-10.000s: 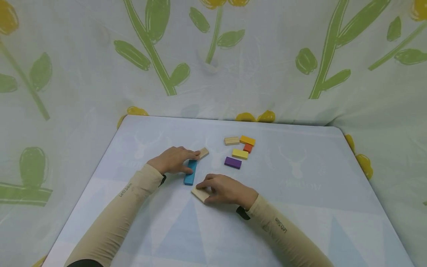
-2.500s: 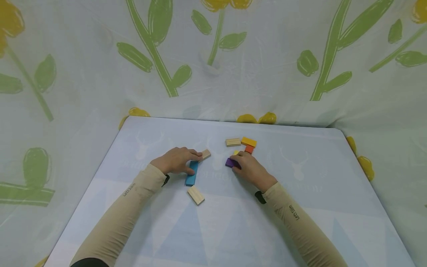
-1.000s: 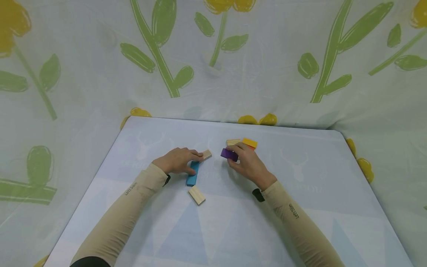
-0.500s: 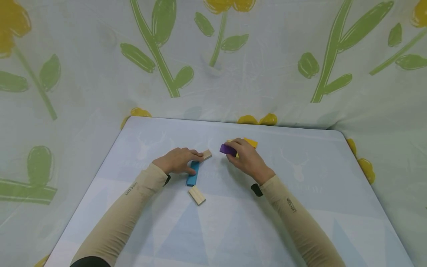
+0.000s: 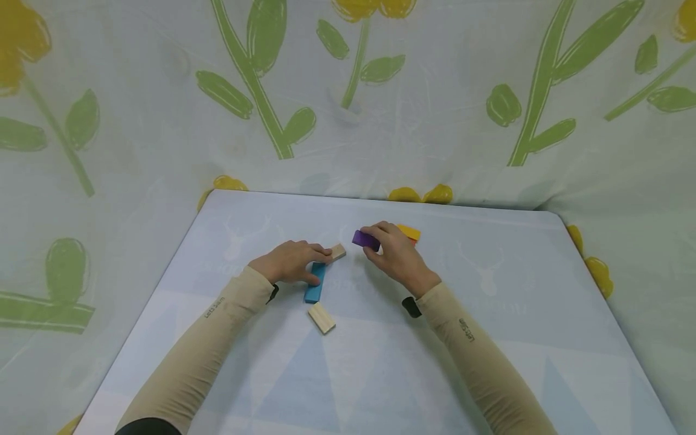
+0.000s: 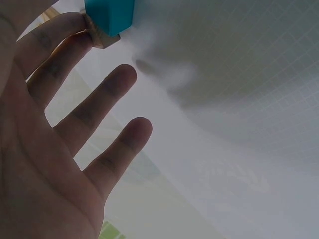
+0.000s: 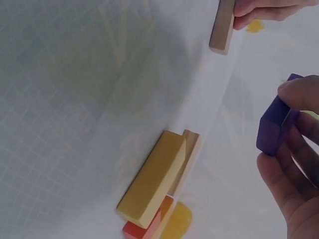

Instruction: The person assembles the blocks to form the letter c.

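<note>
My right hand point(image 5: 399, 255) pinches a purple wooden block point(image 5: 366, 240) between thumb and fingers, raised off the table. In the right wrist view, the purple block point(image 7: 276, 119) is tilted, with the thumb on one side and fingertips on the other. My left hand point(image 5: 286, 262) rests over a blue block point(image 5: 314, 290) and a plain wood block point(image 5: 338, 252), fingers spread. The thumb lies on the blue block, and the fingertips touch the plain one. From the left wrist, the ring and little fingers look extended, holding nothing. A second plain wood block point(image 5: 322, 318) lies flat nearer me.
Behind my right hand, an orange-yellow block point(image 5: 409, 232) shows in the head view. The right wrist view reveals a yellow block point(image 7: 152, 179), a red block point(image 7: 143, 228) and a plain wood block point(image 7: 185, 162) there. A flower-patterned cloth point(image 5: 424, 121) rises behind the table point(image 5: 489, 362).
My right hand set down the near plain block, then lifted the purple block from the table and carried it away and left. My left hand stayed on the blue and plain blocks.
</note>
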Action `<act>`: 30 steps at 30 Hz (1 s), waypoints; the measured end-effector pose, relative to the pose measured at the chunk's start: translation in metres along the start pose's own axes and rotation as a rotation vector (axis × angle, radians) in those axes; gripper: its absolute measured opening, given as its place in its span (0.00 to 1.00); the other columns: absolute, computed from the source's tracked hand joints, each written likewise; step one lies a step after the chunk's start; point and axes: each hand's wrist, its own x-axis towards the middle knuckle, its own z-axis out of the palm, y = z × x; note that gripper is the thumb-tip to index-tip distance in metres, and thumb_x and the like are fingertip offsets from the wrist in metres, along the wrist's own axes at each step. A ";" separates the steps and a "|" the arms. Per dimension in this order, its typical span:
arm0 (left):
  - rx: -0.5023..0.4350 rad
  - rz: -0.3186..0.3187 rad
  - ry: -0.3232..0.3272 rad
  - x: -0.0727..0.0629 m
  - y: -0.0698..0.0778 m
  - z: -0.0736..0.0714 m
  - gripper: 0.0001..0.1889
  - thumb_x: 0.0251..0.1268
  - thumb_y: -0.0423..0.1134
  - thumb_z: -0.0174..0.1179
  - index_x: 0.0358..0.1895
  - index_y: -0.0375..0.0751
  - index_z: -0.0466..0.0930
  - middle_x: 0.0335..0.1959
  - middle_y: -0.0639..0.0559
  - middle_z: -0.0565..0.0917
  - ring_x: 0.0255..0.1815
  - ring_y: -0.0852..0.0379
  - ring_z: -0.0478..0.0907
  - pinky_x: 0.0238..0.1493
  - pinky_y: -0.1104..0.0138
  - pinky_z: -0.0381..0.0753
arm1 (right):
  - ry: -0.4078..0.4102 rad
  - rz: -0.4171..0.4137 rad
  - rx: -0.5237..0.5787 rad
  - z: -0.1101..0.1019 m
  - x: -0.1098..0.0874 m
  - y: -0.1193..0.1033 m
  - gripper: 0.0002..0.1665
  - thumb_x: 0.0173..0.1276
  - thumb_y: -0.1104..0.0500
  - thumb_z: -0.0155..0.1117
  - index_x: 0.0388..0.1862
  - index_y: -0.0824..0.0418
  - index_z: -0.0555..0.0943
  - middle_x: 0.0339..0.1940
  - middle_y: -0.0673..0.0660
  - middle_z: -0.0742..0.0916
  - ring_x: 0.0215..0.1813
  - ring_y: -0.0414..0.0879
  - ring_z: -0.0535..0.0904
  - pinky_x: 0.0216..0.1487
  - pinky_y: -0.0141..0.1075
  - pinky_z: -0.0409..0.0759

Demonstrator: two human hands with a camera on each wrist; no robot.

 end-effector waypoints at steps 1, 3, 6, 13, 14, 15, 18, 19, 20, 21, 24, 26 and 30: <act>-0.001 -0.001 0.001 0.000 0.000 0.000 0.31 0.65 0.50 0.70 0.70 0.48 0.77 0.73 0.52 0.73 0.67 0.45 0.73 0.65 0.52 0.74 | -0.001 0.001 0.002 0.001 0.001 0.000 0.24 0.66 0.60 0.74 0.61 0.60 0.82 0.52 0.57 0.84 0.53 0.50 0.79 0.56 0.38 0.82; -0.004 -0.003 0.001 0.000 -0.001 0.000 0.31 0.65 0.50 0.70 0.70 0.47 0.77 0.73 0.52 0.73 0.67 0.45 0.73 0.65 0.52 0.74 | -0.003 0.000 0.007 0.003 0.002 0.001 0.24 0.66 0.60 0.74 0.61 0.60 0.82 0.52 0.57 0.84 0.54 0.50 0.79 0.56 0.39 0.82; -0.002 -0.001 0.000 0.000 -0.001 0.001 0.31 0.65 0.51 0.70 0.70 0.48 0.77 0.73 0.52 0.73 0.66 0.46 0.74 0.65 0.52 0.74 | -0.007 0.004 0.020 0.006 0.004 0.002 0.24 0.66 0.61 0.73 0.61 0.60 0.82 0.52 0.58 0.84 0.53 0.51 0.79 0.57 0.39 0.82; -0.007 0.006 0.003 0.000 -0.002 0.001 0.31 0.65 0.50 0.70 0.70 0.47 0.77 0.73 0.52 0.73 0.67 0.45 0.73 0.66 0.50 0.73 | -0.006 0.043 0.056 0.012 0.008 0.003 0.24 0.66 0.61 0.74 0.60 0.61 0.82 0.51 0.58 0.84 0.53 0.51 0.80 0.58 0.41 0.82; -0.006 0.006 0.002 0.000 -0.001 0.001 0.31 0.65 0.50 0.70 0.70 0.47 0.77 0.73 0.52 0.73 0.67 0.45 0.73 0.66 0.50 0.73 | -0.009 0.050 0.061 0.013 0.009 0.003 0.24 0.66 0.61 0.74 0.60 0.61 0.83 0.52 0.58 0.84 0.53 0.51 0.80 0.58 0.41 0.82; -0.004 0.006 0.002 0.000 -0.001 0.001 0.31 0.65 0.50 0.70 0.70 0.47 0.77 0.73 0.52 0.73 0.67 0.45 0.73 0.66 0.51 0.73 | -0.014 0.055 0.063 0.014 0.009 0.003 0.24 0.66 0.61 0.74 0.60 0.60 0.83 0.52 0.58 0.84 0.53 0.51 0.80 0.58 0.41 0.82; -0.002 0.011 0.004 0.000 -0.001 0.000 0.31 0.65 0.49 0.70 0.70 0.47 0.77 0.73 0.52 0.73 0.67 0.45 0.73 0.66 0.51 0.73 | -0.038 0.079 0.061 0.016 0.010 0.002 0.23 0.67 0.59 0.73 0.61 0.59 0.82 0.52 0.57 0.84 0.54 0.50 0.80 0.58 0.40 0.82; -0.003 0.013 0.005 -0.001 -0.001 0.000 0.31 0.65 0.49 0.70 0.70 0.47 0.77 0.73 0.52 0.73 0.67 0.45 0.73 0.66 0.50 0.73 | -0.050 0.091 0.058 0.017 0.011 0.002 0.23 0.67 0.59 0.73 0.61 0.59 0.82 0.53 0.57 0.84 0.54 0.50 0.80 0.58 0.40 0.82; -0.004 0.014 0.006 -0.001 -0.001 0.000 0.31 0.65 0.49 0.70 0.70 0.47 0.77 0.73 0.52 0.73 0.67 0.44 0.73 0.67 0.50 0.73 | -0.062 0.103 0.056 0.017 0.011 0.002 0.24 0.68 0.59 0.73 0.62 0.58 0.82 0.53 0.57 0.84 0.54 0.50 0.80 0.58 0.40 0.81; -0.004 0.016 0.008 -0.001 -0.001 0.000 0.31 0.65 0.49 0.70 0.70 0.47 0.77 0.73 0.51 0.73 0.67 0.44 0.73 0.67 0.50 0.73 | -0.072 0.112 0.053 0.018 0.011 0.001 0.24 0.68 0.59 0.73 0.62 0.58 0.82 0.54 0.57 0.84 0.54 0.50 0.80 0.59 0.40 0.81; -0.006 0.022 0.013 -0.002 -0.002 0.000 0.31 0.65 0.49 0.71 0.69 0.46 0.77 0.72 0.51 0.73 0.67 0.44 0.73 0.67 0.50 0.72 | -0.103 0.132 0.046 0.020 0.013 0.001 0.24 0.68 0.59 0.73 0.62 0.58 0.82 0.54 0.57 0.84 0.55 0.50 0.79 0.59 0.41 0.81; -0.005 0.023 0.015 -0.002 -0.002 0.000 0.31 0.65 0.49 0.71 0.70 0.46 0.77 0.73 0.51 0.73 0.67 0.44 0.73 0.67 0.49 0.72 | -0.115 0.131 0.047 0.020 0.014 0.001 0.24 0.67 0.60 0.73 0.62 0.58 0.83 0.53 0.57 0.84 0.54 0.51 0.79 0.59 0.42 0.81; -0.002 0.026 0.017 -0.002 -0.003 0.001 0.31 0.64 0.50 0.71 0.69 0.47 0.77 0.73 0.52 0.73 0.67 0.44 0.73 0.67 0.49 0.72 | -0.125 0.113 0.042 0.023 0.015 0.002 0.24 0.67 0.61 0.74 0.62 0.59 0.83 0.52 0.57 0.84 0.53 0.51 0.80 0.59 0.42 0.81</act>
